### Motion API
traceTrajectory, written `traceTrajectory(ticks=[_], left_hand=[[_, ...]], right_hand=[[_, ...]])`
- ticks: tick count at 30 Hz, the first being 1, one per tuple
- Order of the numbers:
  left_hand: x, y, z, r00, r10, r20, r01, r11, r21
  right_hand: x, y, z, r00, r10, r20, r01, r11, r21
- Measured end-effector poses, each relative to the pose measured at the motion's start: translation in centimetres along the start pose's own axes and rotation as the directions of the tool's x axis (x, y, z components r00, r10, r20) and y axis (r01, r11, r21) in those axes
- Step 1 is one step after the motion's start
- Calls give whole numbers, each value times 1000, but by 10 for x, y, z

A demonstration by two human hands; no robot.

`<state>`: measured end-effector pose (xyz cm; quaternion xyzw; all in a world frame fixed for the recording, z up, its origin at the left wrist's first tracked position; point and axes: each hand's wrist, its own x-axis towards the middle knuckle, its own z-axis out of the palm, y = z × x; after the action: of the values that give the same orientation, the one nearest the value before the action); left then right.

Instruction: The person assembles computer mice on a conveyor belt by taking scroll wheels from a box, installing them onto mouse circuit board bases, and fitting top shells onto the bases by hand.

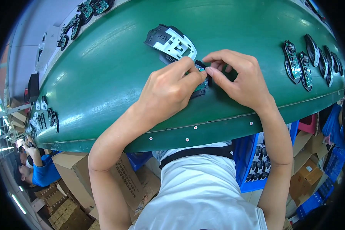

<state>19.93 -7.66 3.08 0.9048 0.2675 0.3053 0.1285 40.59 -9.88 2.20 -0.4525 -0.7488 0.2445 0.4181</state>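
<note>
A black mouse base with a green circuit board (200, 91) lies on the green work surface in front of me, partly covered by my fingers. My left hand (172, 86) bends over it with thumb and forefinger pinched together at the board; what is between the tips is hidden. At the base's right edge, my right hand (242, 74) curls in, thumb and forefinger set around its far corner. Just beyond my hands sits a black-and-white mouse top shell (172, 42), its inner side with cut-outs showing.
More mouse bases with circuit boards (292, 63) and dark shells (313, 50) stand in a row at right. Further boards (86, 9) lie far left. Below the bench edge are a blue crate (247, 161) of mouse parts and a cardboard box (74, 172). A person in blue (46, 170) is at left.
</note>
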Motion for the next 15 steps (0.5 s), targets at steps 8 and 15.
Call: traceTrajectory(ticks=[8, 15], left_hand=[[13, -2, 0, 998, -41, 46, 43, 998, -40], [13, -24, -3, 998, -53, 47, 60, 983, -174]], right_hand=[[2, -1, -5, 996, 85, 23, -85, 996, 18], [0, 1, -11, 990, 127, -54, -127, 992, -2]])
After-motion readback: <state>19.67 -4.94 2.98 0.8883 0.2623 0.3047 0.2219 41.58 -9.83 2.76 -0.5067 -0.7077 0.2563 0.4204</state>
